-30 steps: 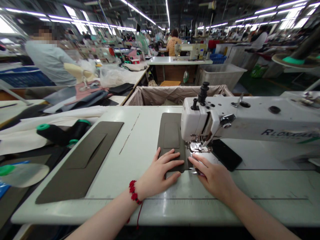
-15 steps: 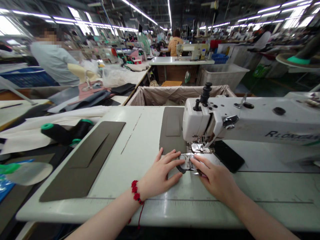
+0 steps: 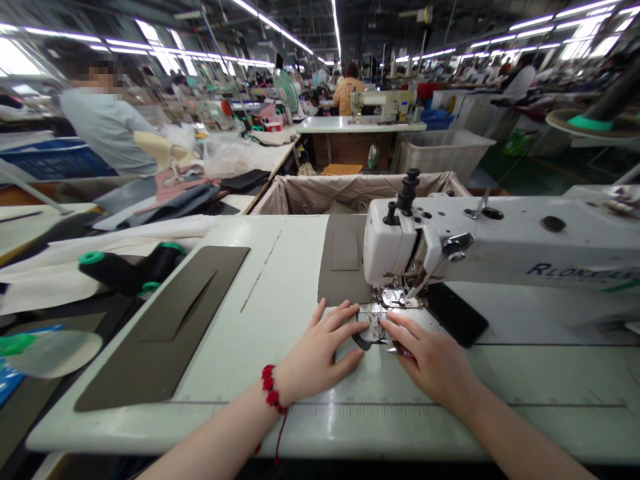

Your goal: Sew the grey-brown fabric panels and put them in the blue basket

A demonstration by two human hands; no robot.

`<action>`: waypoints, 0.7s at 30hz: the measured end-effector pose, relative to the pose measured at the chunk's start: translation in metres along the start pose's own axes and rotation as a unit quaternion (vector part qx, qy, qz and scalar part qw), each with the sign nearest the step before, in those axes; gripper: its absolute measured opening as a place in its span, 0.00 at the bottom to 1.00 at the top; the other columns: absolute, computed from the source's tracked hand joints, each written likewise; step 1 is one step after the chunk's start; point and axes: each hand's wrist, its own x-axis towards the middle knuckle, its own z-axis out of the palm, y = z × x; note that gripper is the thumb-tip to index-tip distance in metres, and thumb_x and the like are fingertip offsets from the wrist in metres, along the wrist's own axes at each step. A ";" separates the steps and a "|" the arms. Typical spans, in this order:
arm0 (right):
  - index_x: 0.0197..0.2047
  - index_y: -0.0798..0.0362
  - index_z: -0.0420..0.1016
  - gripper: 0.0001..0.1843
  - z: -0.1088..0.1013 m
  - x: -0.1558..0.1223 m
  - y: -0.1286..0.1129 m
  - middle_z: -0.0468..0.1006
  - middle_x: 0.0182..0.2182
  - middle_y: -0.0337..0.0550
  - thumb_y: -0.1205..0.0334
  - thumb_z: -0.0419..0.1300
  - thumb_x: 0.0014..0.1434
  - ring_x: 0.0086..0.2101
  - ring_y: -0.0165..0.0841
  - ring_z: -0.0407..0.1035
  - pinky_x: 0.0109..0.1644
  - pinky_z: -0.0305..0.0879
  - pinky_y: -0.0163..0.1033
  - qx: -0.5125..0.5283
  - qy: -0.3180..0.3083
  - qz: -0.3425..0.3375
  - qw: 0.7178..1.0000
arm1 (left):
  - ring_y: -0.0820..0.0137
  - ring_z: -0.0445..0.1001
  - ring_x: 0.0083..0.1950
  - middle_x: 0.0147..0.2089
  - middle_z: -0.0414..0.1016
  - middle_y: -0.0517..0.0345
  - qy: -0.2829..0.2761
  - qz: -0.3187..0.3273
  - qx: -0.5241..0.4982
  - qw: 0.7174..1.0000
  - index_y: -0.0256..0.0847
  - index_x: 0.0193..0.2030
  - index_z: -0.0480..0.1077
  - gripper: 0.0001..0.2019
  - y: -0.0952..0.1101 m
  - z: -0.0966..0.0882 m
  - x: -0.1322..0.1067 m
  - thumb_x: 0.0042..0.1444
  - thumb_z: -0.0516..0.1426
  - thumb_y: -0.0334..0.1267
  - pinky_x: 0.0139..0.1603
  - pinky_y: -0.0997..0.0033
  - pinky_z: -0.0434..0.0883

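The grey-brown panel (image 3: 345, 260) lies flat on the counter (image 3: 290, 287), partly hidden by the sewing machine (image 3: 393, 247) — its near edge at the fingertips of the left hand (image 3: 320, 353), spread and grasping nothing. The right hand's (image 3: 435, 363) fingers rest by the metal plate (image 3: 374, 327) (whether they grip the metal tool (image 3: 387, 348) beneath, one cannot tell).

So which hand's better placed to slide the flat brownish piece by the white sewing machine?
Probably the left hand, spread by the near edge of that flat brownish piece. The right hand is farther off, with pointed silver metal blades beside it.
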 end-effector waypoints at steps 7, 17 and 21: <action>0.66 0.43 0.60 0.31 -0.001 0.001 0.000 0.61 0.65 0.41 0.67 0.53 0.61 0.41 0.37 0.75 0.44 0.73 0.44 0.002 -0.006 0.001 1.000 | 0.59 0.49 0.72 0.70 0.55 0.59 0.001 0.002 0.006 1.000 0.54 0.65 0.60 0.22 0.000 0.000 0.000 0.64 0.54 0.44 0.72 0.43 0.38; 0.66 0.43 0.60 0.31 -0.001 0.001 0.000 0.61 0.65 0.40 0.67 0.54 0.60 0.44 0.39 0.74 0.44 0.73 0.45 0.005 -0.003 0.000 1.000 | 0.57 0.41 0.74 0.74 0.43 0.56 0.009 -0.002 0.028 1.000 0.51 0.68 0.54 0.28 0.000 0.004 0.001 0.63 0.54 0.48 0.72 0.45 0.41; 0.66 0.43 0.60 0.31 -0.001 0.000 -0.001 0.61 0.65 0.41 0.67 0.54 0.61 0.44 0.38 0.74 0.44 0.73 0.44 0.003 0.002 -0.002 1.000 | 0.57 0.42 0.74 0.74 0.44 0.56 0.020 -0.002 0.035 0.999 0.51 0.69 0.53 0.29 0.000 0.005 0.001 0.63 0.55 0.47 0.72 0.44 0.40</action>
